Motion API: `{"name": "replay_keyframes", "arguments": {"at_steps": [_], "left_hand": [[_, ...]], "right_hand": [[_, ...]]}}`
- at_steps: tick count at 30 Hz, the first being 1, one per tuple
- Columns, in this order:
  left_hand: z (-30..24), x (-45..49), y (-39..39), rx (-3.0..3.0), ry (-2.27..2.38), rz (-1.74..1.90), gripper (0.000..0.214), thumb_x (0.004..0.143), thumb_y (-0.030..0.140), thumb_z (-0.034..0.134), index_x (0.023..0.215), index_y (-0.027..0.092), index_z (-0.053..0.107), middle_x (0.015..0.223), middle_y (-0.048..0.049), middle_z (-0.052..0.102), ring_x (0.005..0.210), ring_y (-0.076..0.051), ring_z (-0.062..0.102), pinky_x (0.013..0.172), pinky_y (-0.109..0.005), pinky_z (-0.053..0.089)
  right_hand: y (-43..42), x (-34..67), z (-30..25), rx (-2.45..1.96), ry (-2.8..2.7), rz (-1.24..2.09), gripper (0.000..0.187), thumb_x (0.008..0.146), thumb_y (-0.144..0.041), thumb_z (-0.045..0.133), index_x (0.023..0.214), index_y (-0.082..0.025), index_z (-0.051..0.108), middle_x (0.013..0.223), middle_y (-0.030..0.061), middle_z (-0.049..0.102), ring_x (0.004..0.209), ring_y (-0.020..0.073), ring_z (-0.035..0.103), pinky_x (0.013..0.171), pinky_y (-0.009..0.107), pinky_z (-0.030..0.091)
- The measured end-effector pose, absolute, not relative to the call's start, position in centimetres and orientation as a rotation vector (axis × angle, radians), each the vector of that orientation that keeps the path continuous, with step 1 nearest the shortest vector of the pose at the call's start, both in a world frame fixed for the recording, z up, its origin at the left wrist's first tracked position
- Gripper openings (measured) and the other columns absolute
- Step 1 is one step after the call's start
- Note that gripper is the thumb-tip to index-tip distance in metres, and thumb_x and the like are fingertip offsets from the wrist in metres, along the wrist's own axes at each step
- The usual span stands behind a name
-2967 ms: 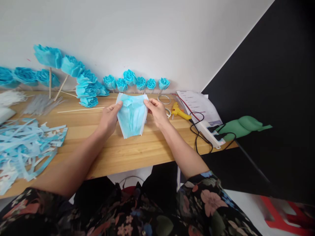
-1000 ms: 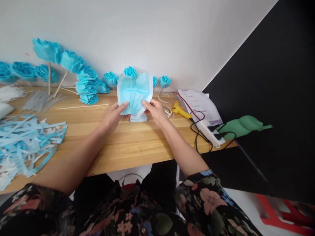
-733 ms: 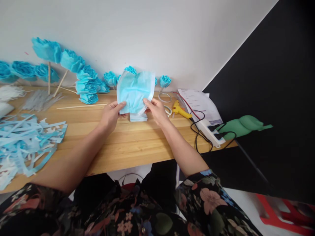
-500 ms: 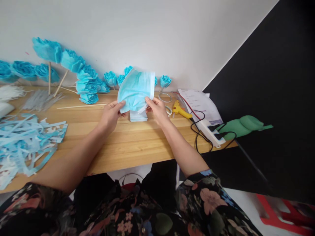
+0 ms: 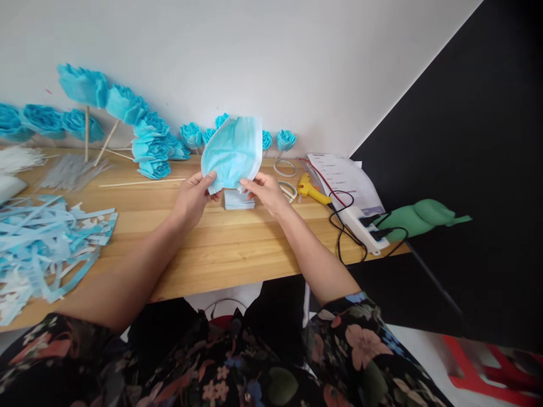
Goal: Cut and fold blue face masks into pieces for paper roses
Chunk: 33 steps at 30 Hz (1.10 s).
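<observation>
A light blue face mask sheet [image 5: 233,151], unfolded and curved, is held up above the table between both hands. My left hand [image 5: 195,195] pinches its lower left corner, thumb in front and fingers behind. At the lower right edge, my right hand [image 5: 265,192] grips it between thumb and fingers. Under the sheet a small stack of pale blue pieces [image 5: 238,200] lies on the wood, partly hidden. Blue paper-like flowers [image 5: 192,135] stand behind along the wall, some covered by the sheet.
Cut blue and white strips [image 5: 51,243] heap at the left. Larger flowers on sticks [image 5: 82,85] lean on the wall. A yellow glue gun [image 5: 313,189], rolls of tape [image 5: 285,168], printed paper [image 5: 345,181], a power strip [image 5: 360,229] and a green object [image 5: 418,219] occupy the right.
My right hand has shifted left along the sheet's lower edge, closer to my left hand. The sheet's right side has moved left and curls more, uncovering a flower behind it.
</observation>
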<state>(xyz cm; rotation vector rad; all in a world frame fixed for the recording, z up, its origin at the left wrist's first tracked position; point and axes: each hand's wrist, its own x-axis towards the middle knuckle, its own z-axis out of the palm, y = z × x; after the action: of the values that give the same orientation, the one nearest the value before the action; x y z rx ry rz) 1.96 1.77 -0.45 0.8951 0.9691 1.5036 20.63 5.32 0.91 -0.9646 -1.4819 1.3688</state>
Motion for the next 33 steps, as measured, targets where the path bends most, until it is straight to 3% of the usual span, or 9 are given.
{"name": "replay_keyframes", "arguments": {"at_steps": [7, 15, 28, 33], "left_hand": [[-0.23, 2.13, 1.55, 0.974, 1.018, 1.375, 0.033, 0.077, 0.044, 0.082, 0.075, 0.014, 0.068, 0.068, -0.0056, 0.068, 0.054, -0.013, 0.059, 0.052, -0.026, 0.045], [-0.66, 1.62, 1.98, 1.065, 1.0, 1.464, 0.035, 0.074, 0.043, 0.085, 0.066, 0.017, 0.064, 0.058, -0.0001, 0.063, 0.051, -0.01, 0.055, 0.052, -0.022, 0.045], [-0.91, 1.46, 2.09, 1.158, 1.0, 1.445, 0.039, 0.076, 0.05, 0.083, 0.072, 0.017, 0.064, 0.061, -0.0011, 0.065, 0.053, -0.01, 0.057, 0.054, -0.023, 0.047], [-0.99, 1.52, 1.95, 1.197, 0.966, 1.403, 0.041, 0.075, 0.055, 0.082, 0.075, 0.017, 0.066, 0.064, -0.002, 0.067, 0.055, -0.011, 0.058, 0.055, -0.024, 0.049]], "right_hand": [[5.65, 20.76, 0.61, -0.953, -1.486, 1.317, 0.047, 0.064, -0.061, 0.083, 0.079, -0.018, 0.069, 0.07, -0.0008, 0.066, 0.065, 0.0112, 0.057, 0.055, 0.023, 0.047], [5.7, 21.0, 0.84, -0.915, -1.489, 1.265, 0.04, 0.072, -0.057, 0.079, 0.077, -0.019, 0.068, 0.071, -0.001, 0.067, 0.066, 0.0108, 0.057, 0.056, 0.021, 0.046], [5.56, 21.0, 0.91, -0.924, -1.511, 1.34, 0.046, 0.068, -0.061, 0.081, 0.083, -0.019, 0.069, 0.078, 0.0013, 0.07, 0.073, 0.013, 0.062, 0.058, 0.022, 0.049], [5.62, 20.81, 0.53, -0.955, -1.551, 1.343, 0.046, 0.061, -0.056, 0.086, 0.076, -0.017, 0.066, 0.072, 0.0, 0.065, 0.066, 0.0111, 0.057, 0.056, 0.023, 0.05]]}}
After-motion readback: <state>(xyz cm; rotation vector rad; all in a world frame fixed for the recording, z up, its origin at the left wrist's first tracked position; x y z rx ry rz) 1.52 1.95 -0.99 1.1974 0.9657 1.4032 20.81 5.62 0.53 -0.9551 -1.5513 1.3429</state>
